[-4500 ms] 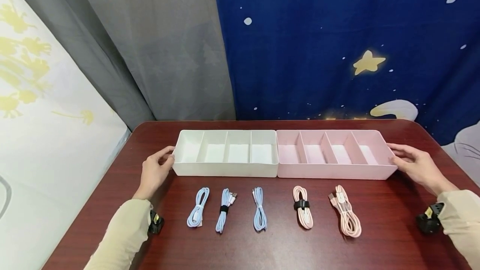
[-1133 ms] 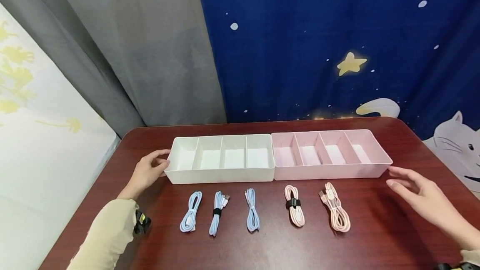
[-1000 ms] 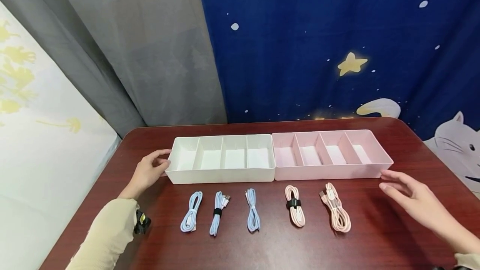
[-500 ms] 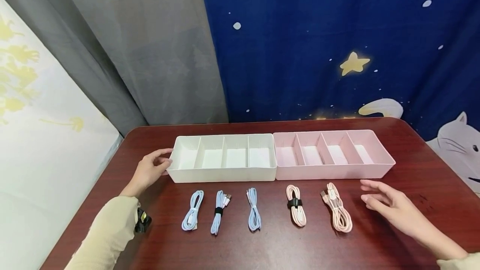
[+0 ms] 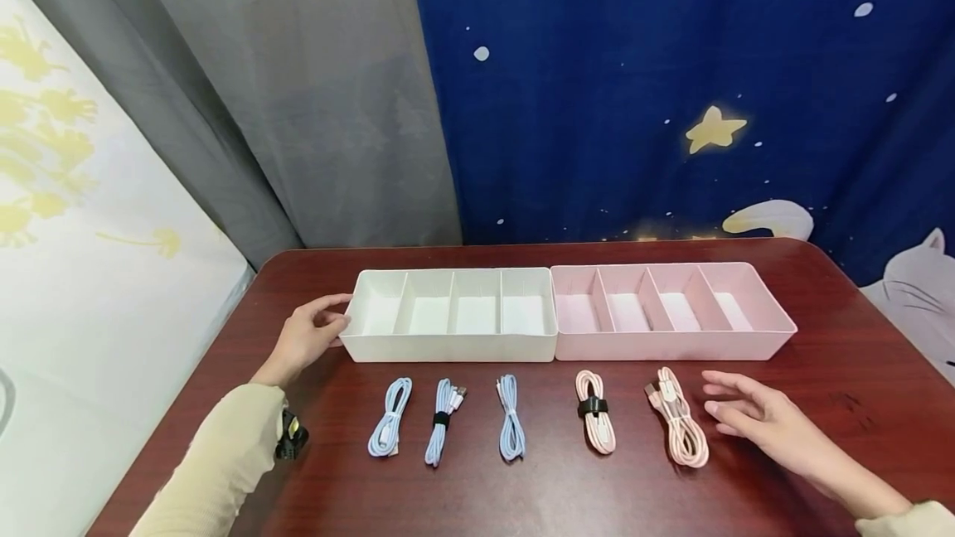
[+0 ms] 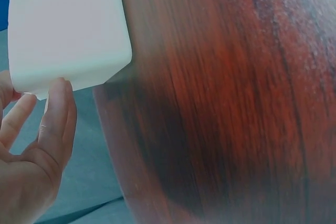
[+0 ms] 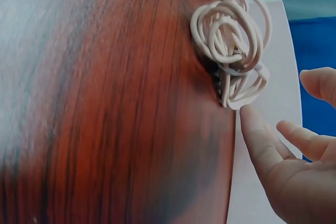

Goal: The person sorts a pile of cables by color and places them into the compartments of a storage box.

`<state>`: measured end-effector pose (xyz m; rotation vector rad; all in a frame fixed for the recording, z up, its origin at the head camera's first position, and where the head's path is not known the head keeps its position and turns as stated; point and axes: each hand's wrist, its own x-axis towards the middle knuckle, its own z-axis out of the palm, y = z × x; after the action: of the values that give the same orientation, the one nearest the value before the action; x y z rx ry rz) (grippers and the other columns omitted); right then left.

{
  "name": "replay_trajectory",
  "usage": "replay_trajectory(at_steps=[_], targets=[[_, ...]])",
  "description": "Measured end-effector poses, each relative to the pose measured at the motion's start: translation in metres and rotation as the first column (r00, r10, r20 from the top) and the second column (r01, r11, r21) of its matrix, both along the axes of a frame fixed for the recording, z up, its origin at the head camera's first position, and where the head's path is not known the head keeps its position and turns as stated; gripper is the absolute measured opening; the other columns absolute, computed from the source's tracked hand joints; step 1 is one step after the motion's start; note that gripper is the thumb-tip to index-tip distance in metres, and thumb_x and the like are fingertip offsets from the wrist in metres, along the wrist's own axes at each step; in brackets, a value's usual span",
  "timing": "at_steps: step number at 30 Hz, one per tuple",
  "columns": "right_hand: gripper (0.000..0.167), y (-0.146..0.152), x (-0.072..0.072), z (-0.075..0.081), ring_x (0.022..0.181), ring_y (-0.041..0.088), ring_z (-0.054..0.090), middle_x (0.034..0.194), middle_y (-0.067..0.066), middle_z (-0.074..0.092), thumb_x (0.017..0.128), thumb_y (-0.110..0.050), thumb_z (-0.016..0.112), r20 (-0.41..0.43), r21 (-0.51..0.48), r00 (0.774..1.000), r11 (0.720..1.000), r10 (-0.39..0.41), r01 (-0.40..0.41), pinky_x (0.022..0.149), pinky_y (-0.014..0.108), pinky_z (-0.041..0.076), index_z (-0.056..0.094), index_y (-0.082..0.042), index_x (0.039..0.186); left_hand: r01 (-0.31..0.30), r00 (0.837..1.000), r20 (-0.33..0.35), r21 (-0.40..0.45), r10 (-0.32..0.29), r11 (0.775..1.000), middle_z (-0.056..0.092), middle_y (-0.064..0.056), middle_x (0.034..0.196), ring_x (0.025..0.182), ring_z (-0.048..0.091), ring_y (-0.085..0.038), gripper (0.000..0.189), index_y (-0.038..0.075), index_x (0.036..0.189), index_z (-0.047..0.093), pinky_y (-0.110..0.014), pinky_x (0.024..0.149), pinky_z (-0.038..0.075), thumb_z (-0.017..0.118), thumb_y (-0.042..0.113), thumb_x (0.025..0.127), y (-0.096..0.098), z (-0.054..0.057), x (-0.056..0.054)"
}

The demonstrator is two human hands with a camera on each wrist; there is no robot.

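Note:
My left hand (image 5: 306, 336) touches the left end of a white divided box (image 5: 448, 348) with its fingertips, which show against the box's end wall in the left wrist view. Joined end to end with it is a pink divided box (image 5: 671, 346). My right hand (image 5: 764, 419) holds nothing, its fingers loosely extended just right of a coiled pink cable (image 5: 686, 436). To the left lies another pink cable (image 5: 597, 421) with a black strap. Three blue coiled cables follow: one in the middle (image 5: 511, 421), a black-strapped one (image 5: 442, 425) and one at the left (image 5: 390, 417).
The cables lie in a row on a dark red wooden table (image 5: 567, 495), in front of the boxes. Both boxes have several compartments with nothing in them. Behind the table hang a grey curtain (image 5: 336, 106) and a blue curtain (image 5: 582, 106); a white patterned surface (image 5: 89, 338) stands at left.
My right hand has left the right end of the pink box and moved forward-left to beside the rightmost pink cable. The left hand stays at the white box; boxes and cables lie as before.

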<state>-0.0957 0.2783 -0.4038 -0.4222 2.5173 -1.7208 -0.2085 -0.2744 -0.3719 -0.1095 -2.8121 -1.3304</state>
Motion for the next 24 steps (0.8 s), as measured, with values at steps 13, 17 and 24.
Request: replay_trajectory(at_steps=[13,17,24], targets=[[0.046,-0.005,-0.005,-0.008,0.089,0.005,0.058,0.107,-0.014,0.053,0.087,0.007,0.047,0.012,-0.101,0.990,0.985,0.142,-0.140,0.066,0.028,0.052,0.047,-0.029,0.116,0.013,0.999,0.033,0.029,-0.014,0.999,0.058,-0.021,0.098,0.084,0.058,-0.025,0.040,0.003,0.127,0.046,-0.032,0.067,0.052,0.053,0.010,0.088,0.000,0.000,-0.003],[0.043,-0.006,-0.006,-0.011,0.090,0.005,0.058,0.110,-0.005,0.054,0.087,0.006,0.048,0.034,-0.115,0.988,0.983,0.151,-0.146,0.066,0.029,0.052,0.047,-0.025,0.117,0.016,0.999,0.041,0.035,-0.018,0.999,0.058,-0.022,0.099,0.084,0.058,-0.025,0.040,0.002,0.127,0.046,-0.032,0.067,0.052,0.054,0.010,0.088,0.000,0.001,-0.002],[0.045,-0.011,-0.010,-0.009,0.087,0.003,0.058,0.111,0.012,0.053,0.087,0.000,0.052,0.097,-0.045,0.991,0.995,0.092,-0.088,0.066,0.029,0.052,0.032,0.021,0.122,0.021,0.999,0.026,0.042,-0.022,0.999,0.058,-0.022,0.099,0.084,0.058,-0.025,0.041,0.002,0.127,0.046,-0.032,0.067,0.052,0.054,0.011,0.088,-0.001,0.002,0.000]])
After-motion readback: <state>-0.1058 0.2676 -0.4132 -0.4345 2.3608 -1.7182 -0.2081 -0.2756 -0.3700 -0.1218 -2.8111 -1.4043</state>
